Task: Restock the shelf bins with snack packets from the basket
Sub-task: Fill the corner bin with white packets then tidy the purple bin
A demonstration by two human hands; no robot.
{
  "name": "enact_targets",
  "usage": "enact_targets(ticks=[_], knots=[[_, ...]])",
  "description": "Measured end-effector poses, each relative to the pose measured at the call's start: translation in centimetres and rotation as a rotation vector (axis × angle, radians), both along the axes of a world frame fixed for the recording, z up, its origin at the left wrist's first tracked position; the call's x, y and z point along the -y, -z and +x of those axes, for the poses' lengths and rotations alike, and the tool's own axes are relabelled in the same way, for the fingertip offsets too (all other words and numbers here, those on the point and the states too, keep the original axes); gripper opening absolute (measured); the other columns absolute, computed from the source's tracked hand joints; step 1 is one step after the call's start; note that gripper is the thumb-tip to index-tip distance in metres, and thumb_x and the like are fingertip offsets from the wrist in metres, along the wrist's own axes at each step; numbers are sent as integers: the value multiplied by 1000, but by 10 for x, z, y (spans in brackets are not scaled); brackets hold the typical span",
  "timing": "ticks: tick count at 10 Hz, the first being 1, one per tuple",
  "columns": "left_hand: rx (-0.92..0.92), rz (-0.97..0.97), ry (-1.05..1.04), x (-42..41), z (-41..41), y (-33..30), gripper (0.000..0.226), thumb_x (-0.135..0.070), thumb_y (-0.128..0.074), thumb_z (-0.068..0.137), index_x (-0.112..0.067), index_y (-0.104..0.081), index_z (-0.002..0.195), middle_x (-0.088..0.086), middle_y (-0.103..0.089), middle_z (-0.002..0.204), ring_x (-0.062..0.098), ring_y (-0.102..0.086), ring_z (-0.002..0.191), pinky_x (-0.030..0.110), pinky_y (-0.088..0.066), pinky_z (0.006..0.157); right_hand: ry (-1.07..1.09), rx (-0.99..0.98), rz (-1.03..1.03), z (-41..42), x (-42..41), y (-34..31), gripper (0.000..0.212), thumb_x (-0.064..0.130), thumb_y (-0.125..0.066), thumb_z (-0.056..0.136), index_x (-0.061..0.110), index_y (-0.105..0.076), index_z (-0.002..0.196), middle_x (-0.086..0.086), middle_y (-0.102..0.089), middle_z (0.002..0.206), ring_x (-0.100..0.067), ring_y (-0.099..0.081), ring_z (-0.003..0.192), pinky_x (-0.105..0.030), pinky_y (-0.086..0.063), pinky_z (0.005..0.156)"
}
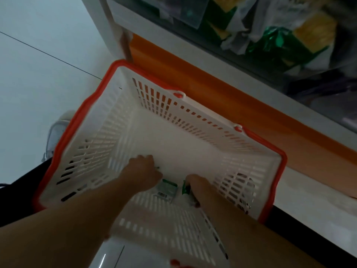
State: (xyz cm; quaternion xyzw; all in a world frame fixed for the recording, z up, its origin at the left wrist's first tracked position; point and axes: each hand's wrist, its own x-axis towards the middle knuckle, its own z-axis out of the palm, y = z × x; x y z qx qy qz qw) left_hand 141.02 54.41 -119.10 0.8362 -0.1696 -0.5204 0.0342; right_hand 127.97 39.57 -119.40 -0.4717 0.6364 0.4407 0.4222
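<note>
Your hands reach the basket [81, 120] floor: left hand [144, 170] and right hand [195, 185] flank packets [170, 187]; grips indiscernible.

Bare forearms, dark trousers [17, 192], a pale shoe [58, 130].

A shop aisle: a red-rimmed white plastic shopping basket [193, 120] sits on pale floor tiles [38, 64] against an orange-based display shelf [212, 84], whose clear-fronted bin [260, 60] holds green-and-yellow snack packets [309, 33].
</note>
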Motion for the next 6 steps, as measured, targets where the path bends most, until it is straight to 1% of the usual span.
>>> enact_targets(ticks=[1,2,3,4,5,6], knots=[[-280,36,-206,10,-23,8,40,-42,-52,99,-9,-64,119,15,-66,124,32,-62,107,32,-50,84,115,-65,43,-5,-15,13,26,20,-59,95,-3,-61,83,-19,-62,87,-28,-56,68,-35,-55,69],[-398,49,-297,11,-36,9,46,-34,-43,106,-1,-56,135,21,-60,136,37,-61,121,38,-52,95,296,-54,118,2,-32,5,31,19,-56,99,-1,-56,76,-15,-56,75,-26,-52,63,-36,-52,75],[-431,38,-347,15,-34,-1,37,-33,-46,106,-7,-61,127,21,-59,132,33,-62,107,36,-51,82,404,-31,120,-3,-33,-6,27,19,-58,98,2,-56,76,-12,-53,76,-25,-48,63,-32,-44,67],[-455,14,-430,28,-23,-32,24,-34,-53,102,-14,-65,101,23,-66,116,37,-69,99,40,-56,78,553,138,67,-2,-27,-40,19,19,-60,95,4,-65,86,-13,-63,82,-27,-55,69,-32,-44,62],[-455,-50,-576,38,-2,-87,37,-44,-57,95,-11,-69,108,18,-70,105,28,-65,84,33,-55,71,643,316,17,6,-19,-94,21,22,-62,90,5,-70,101,-15,-71,93,-29,-62,74,-35,-49,66],[-495,-162,-618,38,24,-160,32,-41,-65,93,-14,-69,111,14,-75,100,28,-74,87,37,-63,73,640,472,22,23,-11,-154,22,18,-58,90,7,-66,107,-17,-70,96,-32,-62,79,-40,-50,71]])
